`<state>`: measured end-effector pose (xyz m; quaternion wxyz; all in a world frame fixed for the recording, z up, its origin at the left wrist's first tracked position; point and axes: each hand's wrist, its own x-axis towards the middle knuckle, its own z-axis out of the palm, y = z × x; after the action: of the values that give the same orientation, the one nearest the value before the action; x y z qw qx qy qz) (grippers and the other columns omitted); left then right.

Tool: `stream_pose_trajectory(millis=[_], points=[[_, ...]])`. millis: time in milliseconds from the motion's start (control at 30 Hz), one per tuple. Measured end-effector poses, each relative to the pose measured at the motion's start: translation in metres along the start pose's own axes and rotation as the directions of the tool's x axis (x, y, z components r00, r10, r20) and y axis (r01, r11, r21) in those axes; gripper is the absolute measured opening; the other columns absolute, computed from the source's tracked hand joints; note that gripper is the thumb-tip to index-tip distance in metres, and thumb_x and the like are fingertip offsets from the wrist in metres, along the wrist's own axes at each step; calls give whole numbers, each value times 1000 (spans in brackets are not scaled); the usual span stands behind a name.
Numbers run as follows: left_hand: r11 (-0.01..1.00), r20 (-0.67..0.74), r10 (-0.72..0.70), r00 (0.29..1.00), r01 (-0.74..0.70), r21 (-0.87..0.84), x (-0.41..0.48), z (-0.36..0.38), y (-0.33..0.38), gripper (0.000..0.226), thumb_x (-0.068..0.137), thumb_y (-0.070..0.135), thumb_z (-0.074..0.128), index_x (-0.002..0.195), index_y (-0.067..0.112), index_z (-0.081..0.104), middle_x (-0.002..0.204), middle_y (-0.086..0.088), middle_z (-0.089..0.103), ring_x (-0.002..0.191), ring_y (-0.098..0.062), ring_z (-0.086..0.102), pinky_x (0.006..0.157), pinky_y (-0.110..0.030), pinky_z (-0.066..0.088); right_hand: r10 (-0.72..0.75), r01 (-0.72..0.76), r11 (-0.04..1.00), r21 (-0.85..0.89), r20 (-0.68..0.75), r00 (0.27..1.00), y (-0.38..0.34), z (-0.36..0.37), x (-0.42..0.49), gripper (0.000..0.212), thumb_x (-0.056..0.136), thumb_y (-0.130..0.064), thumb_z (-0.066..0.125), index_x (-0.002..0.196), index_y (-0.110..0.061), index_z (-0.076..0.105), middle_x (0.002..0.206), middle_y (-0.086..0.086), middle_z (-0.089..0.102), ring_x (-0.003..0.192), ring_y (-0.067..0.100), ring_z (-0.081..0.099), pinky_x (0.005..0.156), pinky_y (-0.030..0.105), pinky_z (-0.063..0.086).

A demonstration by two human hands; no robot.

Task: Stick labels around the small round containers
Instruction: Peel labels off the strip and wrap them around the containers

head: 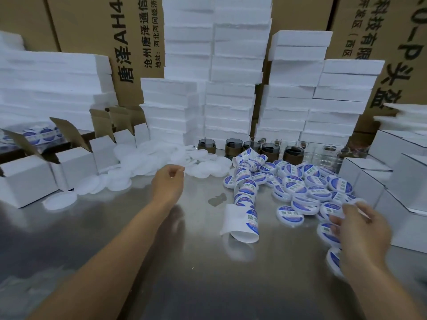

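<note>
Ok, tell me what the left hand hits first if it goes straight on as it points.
Probably the heap of plain white discs just beyond the left hand, though the gap between them is hard to judge.

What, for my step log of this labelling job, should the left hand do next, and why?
Probably reach the left hand a little further and pick one plain white container from those just ahead. Its fingers look empty, the right hand is at the labelled containers, and the label strip lies between.
</note>
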<state>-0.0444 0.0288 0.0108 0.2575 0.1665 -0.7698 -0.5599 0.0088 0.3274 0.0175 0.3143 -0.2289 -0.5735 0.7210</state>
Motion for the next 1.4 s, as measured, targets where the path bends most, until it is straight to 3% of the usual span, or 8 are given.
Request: stream_pose_trajectory(millis=[200,400,533,633,767,967,1133,1400], points=[[776,221,104,970,-218,592,34,-5,-23,37,93,17,49,130,11,51,137,-12,44,125,-30,42,103,-41,37,-166,165,982,-91,-2,986,10,4,4,25,85,-9,56,104,-22,46,79,-13,55,70,12,62,51,13,47],[564,335,115,935,-338,753,44,3,-24,42,95,20,44,136,13,47,139,-11,44,125,-32,39,103,-39,34,-349,389,904,-176,223,910,16,8,-5,28,85,-7,56,82,-34,50,79,-10,60,68,17,62,55,21,45],[574,286,173,943,-332,749,41,5,-25,28,93,18,48,118,13,61,123,-10,56,114,-30,46,95,-37,40,-464,582,775,-245,405,788,17,8,-15,29,81,-7,55,86,-35,49,74,-13,60,61,1,57,52,11,41],[657,265,196,944,-327,679,33,2,-21,15,90,17,56,90,12,70,103,-10,67,101,-29,54,86,-38,45,-458,645,711,-280,511,727,19,7,-19,29,81,-10,56,91,-36,48,76,-19,58,63,3,57,56,23,42],[659,337,272,901,-430,617,14,-4,-15,19,91,20,57,83,9,71,94,-8,67,94,-27,57,81,-36,45,-416,667,680,-304,590,692,18,7,-25,34,82,-13,55,87,-45,45,74,-14,58,63,7,56,57,32,44],[984,268,176,947,-170,-45,-44,1,20,28,97,29,47,82,10,60,80,2,58,76,-14,51,70,-23,41,-394,647,731,-218,639,660,12,11,-42,30,85,-9,55,86,-39,51,74,-11,58,64,5,55,56,22,43],[820,362,15,932,195,-537,-70,9,36,24,98,25,43,88,16,63,86,1,69,82,-16,62,74,-24,49,-318,423,905,-33,608,728,8,30,-73,25,84,-3,57,84,-28,59,69,-12,60,60,1,55,55,8,41],[658,593,-2,805,448,-606,-78,15,33,30,97,27,41,104,7,62,98,-8,72,94,-22,65,85,-32,48,-129,264,960,-95,687,715,7,57,-75,16,85,-24,64,100,-30,63,68,-16,61,58,-5,53,56,15,48]])
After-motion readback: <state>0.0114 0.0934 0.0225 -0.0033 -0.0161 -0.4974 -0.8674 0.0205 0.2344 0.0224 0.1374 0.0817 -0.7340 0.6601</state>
